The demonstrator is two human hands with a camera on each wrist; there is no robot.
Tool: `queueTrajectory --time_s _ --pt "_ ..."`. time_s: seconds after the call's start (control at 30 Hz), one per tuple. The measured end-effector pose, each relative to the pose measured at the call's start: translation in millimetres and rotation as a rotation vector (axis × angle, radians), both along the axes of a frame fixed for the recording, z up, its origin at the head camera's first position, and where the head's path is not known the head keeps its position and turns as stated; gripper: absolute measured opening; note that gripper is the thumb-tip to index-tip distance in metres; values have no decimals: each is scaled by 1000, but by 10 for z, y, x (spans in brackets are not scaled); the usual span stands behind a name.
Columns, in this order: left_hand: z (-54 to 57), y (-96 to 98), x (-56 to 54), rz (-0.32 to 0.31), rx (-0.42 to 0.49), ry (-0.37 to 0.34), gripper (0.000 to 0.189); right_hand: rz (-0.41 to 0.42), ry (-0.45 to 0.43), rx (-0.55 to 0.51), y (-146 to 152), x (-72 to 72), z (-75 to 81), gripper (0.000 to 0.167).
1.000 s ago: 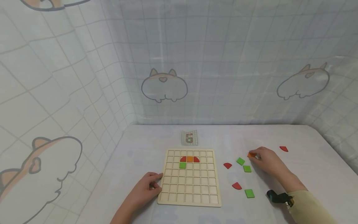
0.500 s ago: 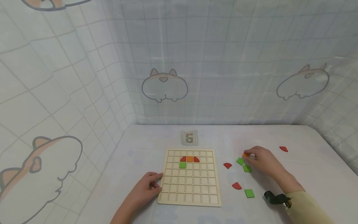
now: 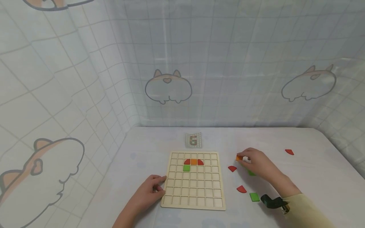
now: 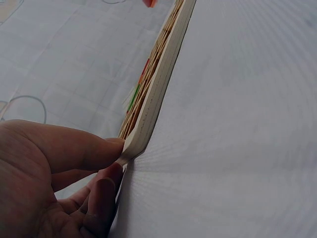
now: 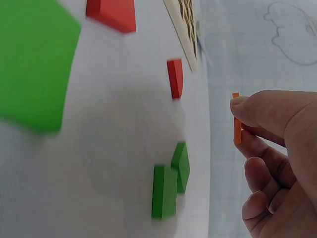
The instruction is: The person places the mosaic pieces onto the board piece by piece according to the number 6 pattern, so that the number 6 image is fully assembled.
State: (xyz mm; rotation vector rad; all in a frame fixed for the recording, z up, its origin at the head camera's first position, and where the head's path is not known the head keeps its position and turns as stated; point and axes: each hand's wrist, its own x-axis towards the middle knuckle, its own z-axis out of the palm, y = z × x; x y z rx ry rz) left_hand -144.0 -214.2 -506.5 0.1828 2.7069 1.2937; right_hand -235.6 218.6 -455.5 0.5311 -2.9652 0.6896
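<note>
- I think it's partly done: four flat colored pieces (image 3: pixel 194 161) sit in the cream wooden grid board (image 3: pixel 193 183).
- Right of the board, my right hand (image 3: pixel 255 161) pinches a flat orange square (image 3: pixel 238 158).
- My loose left hand (image 3: pixel 147 193) touches the board's left edge.
- Right of it lie red quarter-circles (image 3: pixel 241 189) and green squares (image 3: pixel 254 197).

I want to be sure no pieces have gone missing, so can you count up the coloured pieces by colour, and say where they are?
Red pieces: 5 (2 on the board, 3 on the table)
Green pieces: 4 (1 on the board, 3 off it)
Orange pieces: 2 (1 on the board, 1 in the right hand)
Total: 11
</note>
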Motion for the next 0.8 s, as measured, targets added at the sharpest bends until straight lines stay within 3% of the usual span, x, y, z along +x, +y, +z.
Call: queueTrajectory --time_s 0.43,0.8 --pt "-50 -19 -28 -9 6 -6 54 137 63 -5 -290 -11 -68 22" --pt "-63 -30 -37 -19 10 4 54 153 36 35 -573 -27 -120 25"
